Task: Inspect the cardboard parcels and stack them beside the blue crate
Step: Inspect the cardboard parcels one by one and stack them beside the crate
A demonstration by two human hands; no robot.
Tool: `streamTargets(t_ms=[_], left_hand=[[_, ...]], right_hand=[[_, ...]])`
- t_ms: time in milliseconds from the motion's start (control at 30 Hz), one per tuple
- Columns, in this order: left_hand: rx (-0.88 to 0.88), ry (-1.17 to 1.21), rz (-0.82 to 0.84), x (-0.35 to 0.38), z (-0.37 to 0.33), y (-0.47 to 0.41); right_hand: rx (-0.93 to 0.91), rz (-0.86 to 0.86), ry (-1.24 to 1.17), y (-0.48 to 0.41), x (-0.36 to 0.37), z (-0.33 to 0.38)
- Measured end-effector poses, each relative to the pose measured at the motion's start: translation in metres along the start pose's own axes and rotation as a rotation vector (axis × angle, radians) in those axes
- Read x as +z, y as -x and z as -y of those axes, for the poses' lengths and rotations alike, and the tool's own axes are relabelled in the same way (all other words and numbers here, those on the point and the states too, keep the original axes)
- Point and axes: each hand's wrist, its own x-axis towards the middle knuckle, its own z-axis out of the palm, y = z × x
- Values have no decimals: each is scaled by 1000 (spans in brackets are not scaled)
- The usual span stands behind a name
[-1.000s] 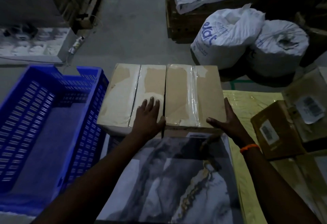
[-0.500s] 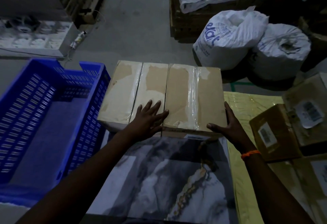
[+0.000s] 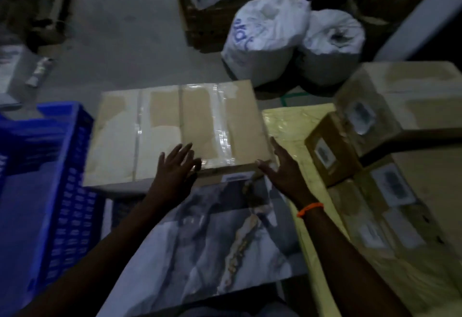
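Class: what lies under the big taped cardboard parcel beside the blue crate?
The taped parcel rests partly on a marble-patterned sheet; a labelled box edge shows beneath its near side. The rest is covered.

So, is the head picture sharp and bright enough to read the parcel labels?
Head view: dim and motion-blurred; labels on the small parcels are unreadable smears; tape on the large parcel shows glare; both hands, left and right, look soft.
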Motion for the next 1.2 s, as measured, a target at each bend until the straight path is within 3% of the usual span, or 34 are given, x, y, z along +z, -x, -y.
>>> streamTargets(t_ms=[100,167,267,367,567,700,800,900,967,1200], left_hand=[[131,134,-89,27,-66,4],[204,262,-92,47,-119,7],[259,403,-30,76,-205,10],[332,509,71,95,-277,7],[333,607,58,109,-391,-29],[132,734,26,110,-462,-60],[-29,836,170,109,-504,-81],[-146,969,337,114,-515,-95],[-179,1002,388,119,-510,-95],[-139,1080,335,88,-506,-43]], right_hand=[[-133,-330,271,73,-38,-38],[-73,-529,502,126,-83,-70],[211,-610,698,194,-159,-128],[285,-567,753,236,-209,-171],[177,-526,462,273,-253,-214],[155,-513,82,317,-285,-231],[178,-581,-244,322,-298,-221],[358,-780,-451,300,-297,-220],[472,-776,-631,284,-295,-226],[456,-734,-715,316,-295,-198]])
